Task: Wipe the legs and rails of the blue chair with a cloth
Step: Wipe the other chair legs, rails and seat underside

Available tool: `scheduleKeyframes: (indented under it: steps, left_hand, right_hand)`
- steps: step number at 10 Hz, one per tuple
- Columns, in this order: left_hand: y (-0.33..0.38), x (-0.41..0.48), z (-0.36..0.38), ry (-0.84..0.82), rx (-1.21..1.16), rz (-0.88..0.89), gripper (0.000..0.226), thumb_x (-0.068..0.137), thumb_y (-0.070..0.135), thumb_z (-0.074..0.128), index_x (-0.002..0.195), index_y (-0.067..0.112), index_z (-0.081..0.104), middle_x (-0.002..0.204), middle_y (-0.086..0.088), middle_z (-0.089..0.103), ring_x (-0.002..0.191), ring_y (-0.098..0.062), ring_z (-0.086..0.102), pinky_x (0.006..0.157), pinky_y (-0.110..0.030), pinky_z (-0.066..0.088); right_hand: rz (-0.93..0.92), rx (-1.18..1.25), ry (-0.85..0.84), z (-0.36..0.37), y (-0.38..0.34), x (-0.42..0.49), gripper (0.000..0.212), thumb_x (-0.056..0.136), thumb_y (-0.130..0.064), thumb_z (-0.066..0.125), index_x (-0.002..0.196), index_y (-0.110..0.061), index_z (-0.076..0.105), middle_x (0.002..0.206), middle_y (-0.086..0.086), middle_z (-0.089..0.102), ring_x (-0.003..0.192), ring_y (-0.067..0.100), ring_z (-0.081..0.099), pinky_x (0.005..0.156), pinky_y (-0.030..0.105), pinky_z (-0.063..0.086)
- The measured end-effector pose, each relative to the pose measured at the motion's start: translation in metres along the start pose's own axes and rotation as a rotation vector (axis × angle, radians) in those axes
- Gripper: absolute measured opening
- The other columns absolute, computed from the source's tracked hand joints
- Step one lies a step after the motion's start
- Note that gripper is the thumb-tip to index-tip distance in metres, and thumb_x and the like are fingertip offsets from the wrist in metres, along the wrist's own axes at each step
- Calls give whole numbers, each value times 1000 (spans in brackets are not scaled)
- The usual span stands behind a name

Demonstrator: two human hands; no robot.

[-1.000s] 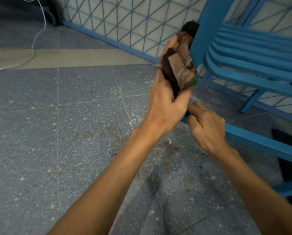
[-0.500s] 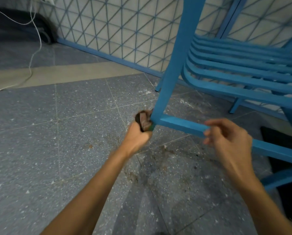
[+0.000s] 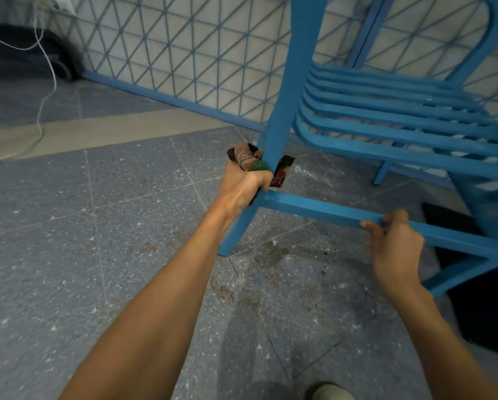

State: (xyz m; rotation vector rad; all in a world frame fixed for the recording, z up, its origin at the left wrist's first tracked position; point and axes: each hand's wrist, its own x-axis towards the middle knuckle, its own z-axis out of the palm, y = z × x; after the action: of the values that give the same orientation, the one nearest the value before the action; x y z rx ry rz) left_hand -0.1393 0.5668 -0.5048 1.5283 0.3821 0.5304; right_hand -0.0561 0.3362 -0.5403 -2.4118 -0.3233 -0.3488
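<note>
Blue paint covers the whole chair (image 3: 386,134), which fills the right half of our view, its curved seat slats (image 3: 400,116) running away to the right. We see its front leg (image 3: 282,111) slanting down to the speckled grey tile floor (image 3: 97,226), with a lower rail (image 3: 314,207) joining it and running right.

Our left hand (image 3: 243,187) is clenched around a patterned brown cloth (image 3: 247,158) with a green patch, holding it against the leg just above the joint with the rail. The cloth bunches above the fist on the near side of the leg, and a darker flap of it shows on the leg's far side, so it appears to wrap round the leg.

Our right hand (image 3: 395,246) grasps the same rail well along from the leg, fingers curled over its top edge. Both forearms are bare.

Rusty brown stains (image 3: 224,290) mark the tiles near the foot of the leg. Behind the chair stands a pale panel (image 3: 184,53) crossed by a blue lattice, with a blue strip along its base. A white cord (image 3: 47,82) trails down at the far left across the floor. The tip of a light shoe (image 3: 331,392) shows at the bottom edge.
</note>
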Motion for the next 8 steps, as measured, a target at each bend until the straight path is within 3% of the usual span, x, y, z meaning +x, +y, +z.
scheduleKeyframes:
  steps: [1, 2, 3, 4, 5, 6, 7, 8]
  left_hand:
    - [1, -2, 1, 36, 15, -19, 24, 44, 2, 54, 57, 16, 39, 55, 5, 44, 44, -3, 39, 41, -16, 29]
    - [3, -7, 3, 48, 14, -31, 27, 51, -5, 57, 56, 17, 41, 50, 13, 47, 42, 1, 43, 40, -14, 32]
    - [5, -14, 6, 80, -14, -61, 30, 59, -14, 56, 60, 12, 43, 55, 9, 50, 41, 5, 47, 40, -13, 35]
    - [3, -23, 9, 119, -69, -97, 25, 57, -10, 58, 67, 7, 44, 62, 4, 49, 42, 4, 47, 40, -12, 35]
    - [1, -31, 14, 169, -108, -143, 25, 60, -12, 59, 66, 7, 44, 61, 4, 49, 48, -1, 48, 41, -12, 35]
    - [6, -37, 25, 191, -148, -102, 31, 60, -14, 58, 65, 11, 41, 54, 12, 50, 45, 3, 50, 42, -12, 35]
    - [8, -45, 40, 239, -158, -112, 29, 47, 2, 58, 62, 18, 39, 56, 13, 50, 47, 2, 47, 47, -17, 38]
    - [5, -57, 62, 273, -156, -137, 27, 43, 7, 57, 62, 19, 42, 61, 9, 51, 55, -6, 48, 50, -19, 41]
  right_hand:
    - [37, 48, 0, 3, 1, 1, 13, 91, -6, 58, 95, 3, 49, 78, 20, 60, 65, 32, 58, 59, 41, 48]
    - [79, 75, -33, -1, -4, 2, 10, 91, -3, 58, 96, 3, 50, 79, 14, 55, 67, 25, 53, 61, 36, 44]
    - [213, 208, -82, -4, -4, 6, 8, 92, -5, 52, 86, -7, 47, 78, 15, 58, 67, 22, 52, 59, 35, 45]
    - [329, 343, -118, -10, -7, 11, 14, 89, -7, 46, 76, -12, 46, 74, 12, 60, 66, 20, 48, 54, 34, 38]
    - [393, 372, -150, -16, -6, 16, 13, 82, -19, 48, 70, -14, 48, 65, 9, 61, 67, 25, 44, 59, 40, 33]
    - [402, 337, -188, -19, -10, 23, 15, 80, -25, 49, 67, -21, 45, 78, 11, 57, 68, 22, 49, 60, 34, 39]
    - [414, 340, -191, -27, 2, 34, 22, 99, -16, 42, 77, -19, 46, 82, 7, 53, 57, 8, 54, 48, 13, 44]
    - [411, 381, -192, -39, 10, 46, 6, 96, -11, 47, 89, -13, 47, 89, 13, 56, 61, 12, 56, 50, 18, 49]
